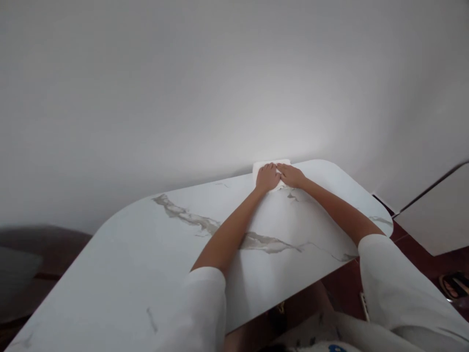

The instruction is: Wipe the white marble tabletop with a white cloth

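A folded white cloth [261, 166] lies at the far edge of a white marble-patterned table [146, 254], close to the wall. My left hand [267, 177] rests palm down on the cloth, fingers together and stretched flat. Beside it my right hand [291, 175] also lies flat on the cloth, its fingertips touching the left hand's. Both arms reach straight out across the table from white short sleeves. Most of the cloth is hidden under the hands.
A plain white wall [220, 88] rises directly behind the table. Dark red floor [410, 244] shows to the right, with a white panel [439, 215] and a sandal [454, 286] near the right edge. A dark seat [40, 264] stands at the left.
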Tool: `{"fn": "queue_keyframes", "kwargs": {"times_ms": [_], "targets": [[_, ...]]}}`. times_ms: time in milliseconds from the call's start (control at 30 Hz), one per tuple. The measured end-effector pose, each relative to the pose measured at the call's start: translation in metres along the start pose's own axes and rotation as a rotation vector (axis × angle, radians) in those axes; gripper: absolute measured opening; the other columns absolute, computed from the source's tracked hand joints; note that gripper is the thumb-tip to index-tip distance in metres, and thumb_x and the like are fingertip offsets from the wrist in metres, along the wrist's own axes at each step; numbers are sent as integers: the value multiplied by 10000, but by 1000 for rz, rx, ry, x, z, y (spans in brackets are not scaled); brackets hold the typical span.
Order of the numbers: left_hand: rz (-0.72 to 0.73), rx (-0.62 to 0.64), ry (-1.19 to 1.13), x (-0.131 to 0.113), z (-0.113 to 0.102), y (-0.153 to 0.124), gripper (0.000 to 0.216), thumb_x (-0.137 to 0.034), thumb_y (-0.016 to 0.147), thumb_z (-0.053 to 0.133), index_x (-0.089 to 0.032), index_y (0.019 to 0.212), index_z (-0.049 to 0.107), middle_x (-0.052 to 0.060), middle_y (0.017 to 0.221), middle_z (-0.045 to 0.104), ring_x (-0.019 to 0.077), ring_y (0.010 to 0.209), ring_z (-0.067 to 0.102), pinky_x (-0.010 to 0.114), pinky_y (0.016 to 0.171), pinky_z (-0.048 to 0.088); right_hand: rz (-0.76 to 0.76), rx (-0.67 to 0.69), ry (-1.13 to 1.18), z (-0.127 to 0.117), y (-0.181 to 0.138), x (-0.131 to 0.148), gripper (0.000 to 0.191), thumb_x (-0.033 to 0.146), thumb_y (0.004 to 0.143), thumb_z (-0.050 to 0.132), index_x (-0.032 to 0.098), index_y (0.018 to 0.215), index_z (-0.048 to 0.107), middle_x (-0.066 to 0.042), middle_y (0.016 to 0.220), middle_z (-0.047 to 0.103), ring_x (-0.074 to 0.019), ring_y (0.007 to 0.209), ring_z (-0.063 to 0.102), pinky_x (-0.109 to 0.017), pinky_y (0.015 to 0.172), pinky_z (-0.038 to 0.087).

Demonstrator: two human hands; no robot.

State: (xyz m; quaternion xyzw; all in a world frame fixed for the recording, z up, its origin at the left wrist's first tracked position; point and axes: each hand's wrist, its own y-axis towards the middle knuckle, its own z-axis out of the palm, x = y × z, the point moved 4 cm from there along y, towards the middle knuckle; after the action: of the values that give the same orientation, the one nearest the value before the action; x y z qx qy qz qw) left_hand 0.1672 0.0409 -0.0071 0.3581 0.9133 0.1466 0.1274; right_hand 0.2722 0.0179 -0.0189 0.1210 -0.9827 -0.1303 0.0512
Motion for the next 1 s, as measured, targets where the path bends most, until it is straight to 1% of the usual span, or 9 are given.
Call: {"fn": "queue_keyframes", "kwargs": {"times_ms": [133,233,433,600,700,767,833,933,1000], "targets": [[67,40,-31,-25,6,9,398,-194,872,370,-64,1235,470,161,1304,493,248,1223,414,371,1039,285,99,-13,1,-9,-23,-17,521,238,906,321,46,1388,360,-136,1442,382,-229,1330,342,-377,1113,252],[109,35,-43,-44,2,-10,407,-207,878,370,-59,1246,464,157,1303,496,248,1224,417,363,1043,283,97,-25,5,-17,-53,-10,525,221,890,323,42,1383,364,-146,1436,386,-232,1330,344,-398,1112,261],[102,74,-88,-75,-25,-96,484,-252,885,370,-52,1325,401,164,1399,412,264,1301,352,398,1086,253,26,-49,24,-34,-129,46,537,221,865,351,82,1384,376,-126,1432,399,-236,1329,347,-427,1109,279],[-67,187,-179,-104,-51,-174,565,-276,846,421,-73,1370,359,131,1465,333,270,1363,271,411,1134,214,-55,-22,109,-56,-197,95,578,212,845,389,129,1414,337,-100,1452,369,-223,1344,320,-443,1107,287],[-143,261,-238,-131,-55,-200,624,-316,818,467,-108,1392,340,99,1489,290,269,1385,226,390,1149,214,-84,7,147,-69,-234,100,608,198,829,393,152,1430,310,-84,1462,349,-208,1351,304,-442,1107,291],[-148,285,-270,-152,-53,-205,645,-345,814,465,-120,1402,323,90,1493,282,275,1387,219,410,1147,223,-82,19,151,-75,-253,92,621,191,821,395,164,1435,303,-76,1461,349,-197,1353,299,-438,1108,294],[-123,270,-292,-172,-48,-198,641,-353,821,441,-115,1404,318,97,1484,299,285,1382,232,446,1138,228,-63,23,137,-80,-265,75,626,184,815,400,182,1434,307,-63,1457,355,-190,1350,304,-435,1107,299],[-69,236,-324,-193,-37,-171,618,-324,830,422,-60,1384,353,138,1465,325,302,1365,269,451,1130,239,-3,11,103,-82,-270,42,610,188,829,400,226,1432,312,-34,1449,372,-189,1338,327,-443,1099,316],[-54,203,-346,-197,-28,-148,589,-292,835,420,-20,1357,391,167,1444,354,309,1347,306,436,1123,258,33,0,79,-79,-262,20,582,207,851,390,240,1428,321,-26,1445,379,-195,1333,336,-447,1095,324]]}}
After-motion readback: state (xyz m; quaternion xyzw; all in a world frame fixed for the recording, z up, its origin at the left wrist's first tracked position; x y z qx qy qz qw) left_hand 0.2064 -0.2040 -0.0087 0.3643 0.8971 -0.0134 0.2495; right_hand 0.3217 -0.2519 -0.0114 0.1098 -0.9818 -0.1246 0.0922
